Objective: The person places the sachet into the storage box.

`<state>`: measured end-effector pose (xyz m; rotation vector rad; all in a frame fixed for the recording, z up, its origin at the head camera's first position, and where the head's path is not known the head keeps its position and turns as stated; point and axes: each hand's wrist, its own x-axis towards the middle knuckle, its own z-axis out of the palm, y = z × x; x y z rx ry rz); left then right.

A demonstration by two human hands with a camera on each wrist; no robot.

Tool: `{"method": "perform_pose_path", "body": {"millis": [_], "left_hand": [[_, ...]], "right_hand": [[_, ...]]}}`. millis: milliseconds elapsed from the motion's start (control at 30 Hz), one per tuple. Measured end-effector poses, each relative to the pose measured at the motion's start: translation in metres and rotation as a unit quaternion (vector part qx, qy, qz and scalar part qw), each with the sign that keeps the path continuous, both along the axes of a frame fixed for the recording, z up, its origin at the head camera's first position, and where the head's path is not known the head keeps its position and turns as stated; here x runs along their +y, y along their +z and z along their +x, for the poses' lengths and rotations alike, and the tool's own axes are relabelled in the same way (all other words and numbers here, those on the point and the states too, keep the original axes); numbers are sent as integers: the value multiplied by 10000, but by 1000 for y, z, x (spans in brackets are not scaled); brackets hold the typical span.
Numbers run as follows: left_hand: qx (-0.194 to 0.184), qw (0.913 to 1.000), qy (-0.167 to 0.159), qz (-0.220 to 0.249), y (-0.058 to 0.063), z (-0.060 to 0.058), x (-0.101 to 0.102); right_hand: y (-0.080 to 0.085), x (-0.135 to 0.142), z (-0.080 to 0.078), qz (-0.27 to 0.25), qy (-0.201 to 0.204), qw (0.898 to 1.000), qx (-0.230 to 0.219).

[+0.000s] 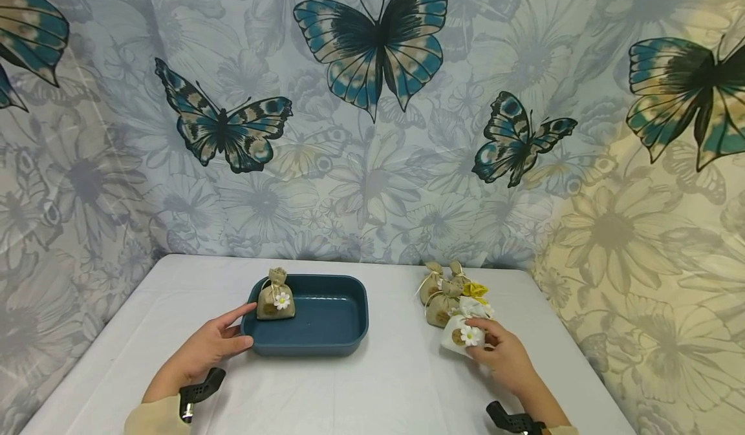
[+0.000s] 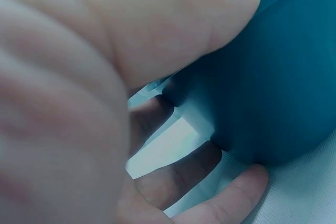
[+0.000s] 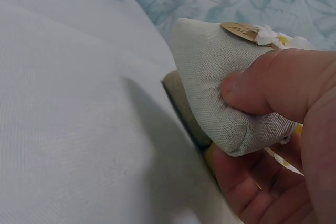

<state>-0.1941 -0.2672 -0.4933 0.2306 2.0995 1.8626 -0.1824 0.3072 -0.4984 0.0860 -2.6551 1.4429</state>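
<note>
My left hand (image 1: 212, 348) touches the left end of a blue baking dish (image 1: 326, 349). In the left wrist view the thumb lies at the rim, and fairly straight fingertips rest against the outer wall of the dish (image 2: 278, 77). A beige drawstring sachet (image 1: 276, 302) with a white flower stands inside the dish at its left. My right hand (image 1: 503, 351) pinches a white sachet (image 1: 456, 335) between thumb and fingers; a white flower and a brown tag decorate it. In the right wrist view the white sachet (image 3: 210, 72) is tilted, its tied end partly hidden by the hand.
Behind the right hand stand several beige sachets (image 1: 442, 302), close together, near a yellow piece (image 1: 475, 290). A white cloth (image 1: 396, 390) covers the table. Butterfly-patterned fabric (image 1: 372, 183) hangs behind it and at the sides.
</note>
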Motion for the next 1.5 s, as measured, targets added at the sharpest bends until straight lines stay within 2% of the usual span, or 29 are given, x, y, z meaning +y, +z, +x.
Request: {"method": "perform_pose_path", "body": {"millis": [133,433,667,867,1000,1300,1500], "left_hand": [[-2,10000,13,-6,1,0,0],[101,9999,-18,33,-1,0,0],[14,10000,74,-33,-1,0,0],[76,10000,-9,4,-1,0,0],[73,10000,-5,-20,-1,0,0],[69,10000,26,-67,-1,0,-1],[44,9999,37,-92,-1,0,-1]], "right_hand": [[5,-1,1,-214,51,9997,117],[18,-2,2,-195,133,9993,295],[28,-4,0,-315,143,9994,96],[38,-8,-3,-555,138,9981,-225],[45,-13,-3,-725,184,9969,-242],[56,-26,-10,-520,-330,9979,-214],[61,-37,-17,-633,-392,9969,-258]]}}
